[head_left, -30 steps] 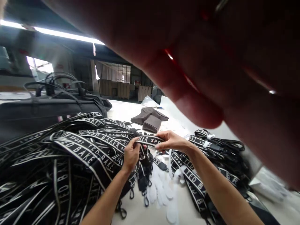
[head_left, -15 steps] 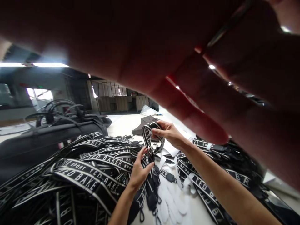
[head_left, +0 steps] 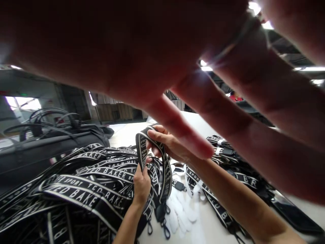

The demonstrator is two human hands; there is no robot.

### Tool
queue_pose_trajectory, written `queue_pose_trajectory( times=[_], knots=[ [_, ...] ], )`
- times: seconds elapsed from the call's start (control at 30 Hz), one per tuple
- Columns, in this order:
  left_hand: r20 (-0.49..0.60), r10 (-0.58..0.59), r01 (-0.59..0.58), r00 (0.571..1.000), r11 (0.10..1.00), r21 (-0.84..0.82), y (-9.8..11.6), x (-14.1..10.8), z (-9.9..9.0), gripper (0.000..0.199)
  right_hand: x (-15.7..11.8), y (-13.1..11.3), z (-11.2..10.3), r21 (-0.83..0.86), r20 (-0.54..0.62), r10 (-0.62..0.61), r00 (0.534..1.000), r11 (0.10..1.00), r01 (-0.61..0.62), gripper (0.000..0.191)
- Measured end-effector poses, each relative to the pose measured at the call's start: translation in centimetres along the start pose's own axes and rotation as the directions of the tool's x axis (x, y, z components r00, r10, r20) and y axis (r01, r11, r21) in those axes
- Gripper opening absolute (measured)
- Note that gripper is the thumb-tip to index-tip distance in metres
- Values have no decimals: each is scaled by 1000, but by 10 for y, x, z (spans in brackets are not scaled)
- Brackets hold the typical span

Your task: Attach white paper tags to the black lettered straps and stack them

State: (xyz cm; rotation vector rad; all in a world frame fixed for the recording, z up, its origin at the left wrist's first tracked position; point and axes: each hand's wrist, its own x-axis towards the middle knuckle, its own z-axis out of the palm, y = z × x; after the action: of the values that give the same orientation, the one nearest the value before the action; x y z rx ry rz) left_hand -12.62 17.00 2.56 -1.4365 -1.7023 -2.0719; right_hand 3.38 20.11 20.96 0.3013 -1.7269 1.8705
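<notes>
A black webbing strap [head_left: 167,173] with white lettering and pale edge stripes is looped up between my hands. My right hand [head_left: 169,144] pinches the top of the loop between thumb and fingers. Lower down, my left hand [head_left: 142,185] is closed around the strap's near length. Dark clip ends [head_left: 160,212] hang below the loop. On the left lies a big heap of matching straps [head_left: 83,189], close beside my left hand. Another person's hand [head_left: 127,67], blurred and very near the camera, covers much of the upper view.
A black bag [head_left: 73,145] with upright handles stands behind the heap at left. More straps [head_left: 223,156], some bundled with white bands, lie at right by a dark phone-like slab [head_left: 296,213]. White glove-like pieces [head_left: 181,213] lie on the pale table [head_left: 213,234].
My hands have shifted left, and more of the strap now hangs over my right hand. My left hand has closed on the strap. The hand before the camera has moved, its fingers wider apart.
</notes>
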Motion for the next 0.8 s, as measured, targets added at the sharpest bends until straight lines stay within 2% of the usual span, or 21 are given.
queue_pose_trajectory(
  times=[0.07,0.1,0.17,0.27,0.33,0.43,0.5,0.63,0.7,0.8],
  knots=[
    [-8,-3,3,1000,999,-52,10,3,-5,29,5,-11,-1,47,48,5,999,999,-8,25],
    [25,-38,41,999,993,-113,16,3,-6,29,7,-15,-1,66,69,18,997,998,-22,26],
    [156,-150,191,976,937,-294,25,2,-6,32,12,-17,-3,78,76,34,997,996,-40,27],
    [389,-265,443,882,746,-497,32,-5,-1,39,15,-11,-8,35,-14,-18,1000,999,19,24],
    [486,-261,514,834,687,-513,33,-11,2,37,15,-4,-14,-7,-73,-59,996,998,58,21],
    [564,-192,479,803,771,-420,33,-19,8,32,16,4,-26,-14,-154,-97,983,995,96,17],
    [612,-146,438,777,824,-359,35,-24,12,34,21,5,-35,21,-234,-114,966,992,122,15],
    [674,-92,461,733,795,-394,42,-26,15,41,32,1,-49,32,-377,-149,914,984,174,13],
    [688,-126,510,714,768,-388,42,-25,13,39,33,-1,-52,3,-378,-171,910,982,186,15],
    [673,-204,558,711,745,-364,36,-22,9,33,28,-6,-53,-44,-286,-187,940,982,182,25]
  ],
)
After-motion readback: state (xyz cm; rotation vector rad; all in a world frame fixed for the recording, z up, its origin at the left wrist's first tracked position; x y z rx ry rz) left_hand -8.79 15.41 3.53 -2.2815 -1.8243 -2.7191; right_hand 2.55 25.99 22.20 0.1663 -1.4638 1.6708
